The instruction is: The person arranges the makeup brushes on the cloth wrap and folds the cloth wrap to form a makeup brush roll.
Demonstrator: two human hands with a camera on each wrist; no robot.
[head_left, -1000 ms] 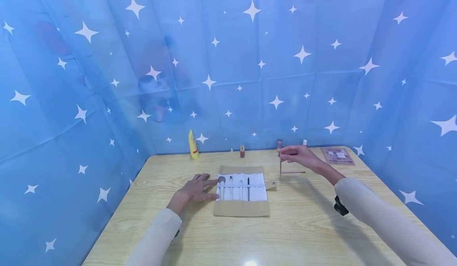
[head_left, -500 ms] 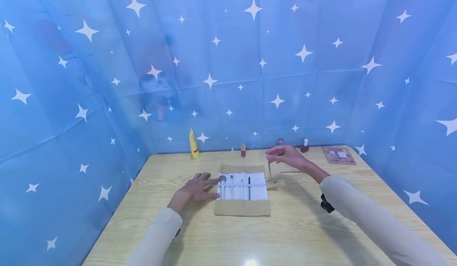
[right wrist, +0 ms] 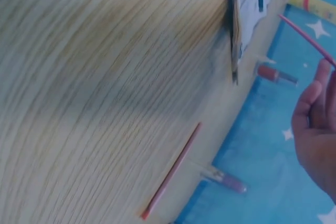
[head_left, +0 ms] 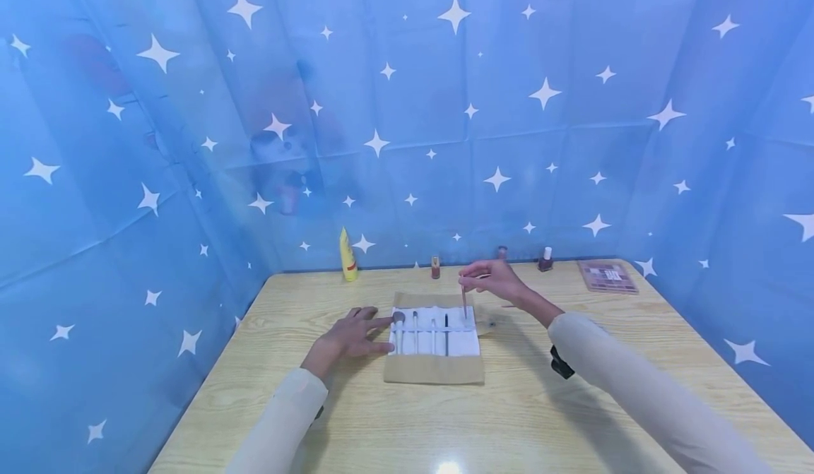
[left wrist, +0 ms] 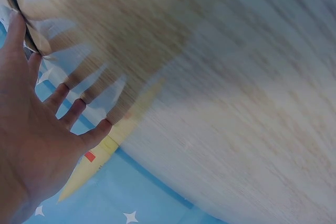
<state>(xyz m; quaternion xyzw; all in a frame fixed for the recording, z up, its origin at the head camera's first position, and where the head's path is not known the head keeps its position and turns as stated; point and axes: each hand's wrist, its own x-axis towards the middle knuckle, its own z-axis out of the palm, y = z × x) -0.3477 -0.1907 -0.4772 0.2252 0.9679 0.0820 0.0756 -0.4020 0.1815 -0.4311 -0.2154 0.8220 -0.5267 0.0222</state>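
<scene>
A beige cloth brush roll [head_left: 434,371] lies unrolled on the wooden table, its white lining holding several makeup brushes, such as a fluffy one [head_left: 398,318], and a slim dark stick [head_left: 446,336]. My left hand [head_left: 348,334] rests at the roll's left edge with fingers spread and fairly straight. Between thumb and fingers my right hand [head_left: 499,281] pinches a thin pink pencil-like stick [right wrist: 307,39], pointing down over the roll's right end. Whether its tip touches the cloth I cannot tell. A second thin pink stick [right wrist: 173,171] lies on the table, mostly hidden by my right wrist in the head view.
Along the back stand a yellow tube [head_left: 348,256], a small red bottle with a gold cap [head_left: 435,268], a dark nail polish bottle [head_left: 545,259] and another small bottle [head_left: 502,253]. A makeup palette [head_left: 608,277] lies back right. Star-printed blue curtains [head_left: 407,107] surround the table.
My right hand has carried one pink stick leftward from beside the roll to above its right end. The other pink stick stays on the table. My left hand keeps its place.
</scene>
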